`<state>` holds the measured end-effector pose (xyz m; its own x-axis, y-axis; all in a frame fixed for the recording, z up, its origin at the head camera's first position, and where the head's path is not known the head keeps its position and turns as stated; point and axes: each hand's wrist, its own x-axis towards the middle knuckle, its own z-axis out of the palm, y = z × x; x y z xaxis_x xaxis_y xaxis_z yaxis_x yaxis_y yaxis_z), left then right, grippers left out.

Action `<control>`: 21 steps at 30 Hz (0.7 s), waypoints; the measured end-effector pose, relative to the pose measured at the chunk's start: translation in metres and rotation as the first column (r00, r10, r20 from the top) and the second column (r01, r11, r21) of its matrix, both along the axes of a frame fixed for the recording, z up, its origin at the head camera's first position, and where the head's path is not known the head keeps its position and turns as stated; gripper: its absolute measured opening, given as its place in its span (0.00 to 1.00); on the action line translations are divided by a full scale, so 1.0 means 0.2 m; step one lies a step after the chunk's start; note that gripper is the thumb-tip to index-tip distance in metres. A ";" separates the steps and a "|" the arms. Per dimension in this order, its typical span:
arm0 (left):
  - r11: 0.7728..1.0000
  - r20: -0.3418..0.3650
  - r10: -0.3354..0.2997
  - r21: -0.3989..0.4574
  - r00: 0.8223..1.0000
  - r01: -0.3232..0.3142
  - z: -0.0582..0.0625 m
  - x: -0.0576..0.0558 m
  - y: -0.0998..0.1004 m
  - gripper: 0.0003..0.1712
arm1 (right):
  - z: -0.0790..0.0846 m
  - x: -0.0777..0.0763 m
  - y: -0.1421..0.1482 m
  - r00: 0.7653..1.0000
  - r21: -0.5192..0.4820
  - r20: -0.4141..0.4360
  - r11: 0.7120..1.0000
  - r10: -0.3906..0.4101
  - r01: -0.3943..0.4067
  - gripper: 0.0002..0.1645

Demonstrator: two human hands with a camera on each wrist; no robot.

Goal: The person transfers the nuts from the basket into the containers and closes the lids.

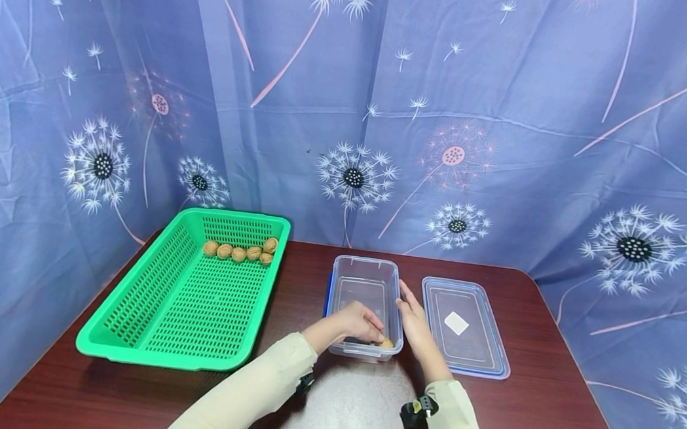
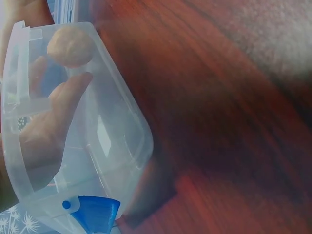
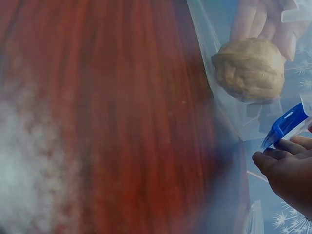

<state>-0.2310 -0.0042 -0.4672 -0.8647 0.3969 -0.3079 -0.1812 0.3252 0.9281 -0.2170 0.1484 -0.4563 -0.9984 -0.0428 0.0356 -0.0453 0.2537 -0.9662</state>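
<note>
My left hand [image 1: 358,322] reaches down into a clear plastic box [image 1: 367,263]. Its bent fingers pinch a walnut [image 1: 387,343] low in the box's near right corner. Seen through the wall in the right wrist view, the same walnut [image 3: 251,70] is against the fingertips. In the left wrist view the thumb tip is close beside the walnut [image 2: 71,46]. My right hand [image 1: 414,320] steadies the box from its right side, fingers extended along the wall near a blue clip latch [image 3: 286,124]. Another blue latch [image 2: 96,213] hangs on the opposite side.
On the left of the dark red table [image 1: 343,411] stands a green perforated basket [image 1: 163,359], with several walnuts [image 1: 238,254] lined up at its far end. A clear lid [image 1: 470,357] bearing a white square label lies right of the box. Patterned blue curtain [image 1: 301,126] closes off the back.
</note>
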 end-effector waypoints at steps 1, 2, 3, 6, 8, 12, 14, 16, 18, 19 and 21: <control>1.000 0.005 0.004 -0.002 1.000 -0.004 0.00 0.00 0.00 0.14 | 0.00 0.00 0.00 1.000 0.002 -0.001 1.000 -0.001 0.001 0.30; 1.000 0.008 0.007 -0.003 1.000 -0.007 0.00 -0.01 0.00 0.14 | 0.00 0.00 0.00 1.000 0.005 -0.001 1.000 -0.003 0.003 0.30; 1.000 0.011 0.008 -0.003 1.000 -0.008 0.00 -0.01 0.00 0.13 | 0.00 0.00 0.00 1.000 0.006 -0.001 1.000 -0.002 0.002 0.29; 1.000 0.023 0.014 0.009 1.000 -0.015 0.02 -0.03 0.00 0.13 | 0.00 0.00 0.00 1.000 0.014 0.004 1.000 -0.002 0.002 0.30; 1.000 0.029 0.017 0.025 0.999 -0.018 0.03 -0.04 0.00 0.13 | -0.01 -0.01 0.01 1.000 0.017 0.003 1.000 0.003 -0.003 0.30; 0.999 0.026 0.017 0.027 1.000 -0.018 0.08 -0.06 -0.01 0.12 | -0.07 -0.05 0.03 1.000 0.005 0.005 1.000 0.011 -0.011 0.30; 1.000 0.021 0.016 0.024 1.000 -0.016 0.10 -0.07 -0.02 0.12 | -0.12 -0.08 0.04 1.000 0.009 0.004 1.000 0.009 -0.009 0.30; 1.000 0.013 0.013 0.021 1.000 -0.013 0.12 -0.09 -0.03 0.12 | -0.15 -0.09 0.04 1.000 0.017 0.001 1.000 0.004 -0.004 0.30; 1.000 -0.001 0.006 0.013 1.000 -0.006 0.13 -0.11 -0.04 0.12 | -0.17 -0.10 0.05 1.000 0.028 -0.001 1.000 -0.002 0.002 0.30; 1.000 -0.008 0.005 0.009 1.000 -0.005 0.15 -0.11 -0.05 0.12 | -0.18 -0.10 0.05 1.000 0.029 -0.005 1.000 -0.006 0.007 0.30; 1.000 -0.026 0.005 -0.004 1.000 -0.005 0.17 -0.13 -0.06 0.12 | -0.19 -0.11 0.05 1.000 0.028 -0.007 1.000 -0.010 0.011 0.30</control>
<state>-0.2567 -0.0159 -0.4324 -0.8746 0.3910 -0.2868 -0.1588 0.3280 0.9312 -0.2382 0.1584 -0.4941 -0.9986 -0.0334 0.0417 -0.0494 0.2808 -0.9585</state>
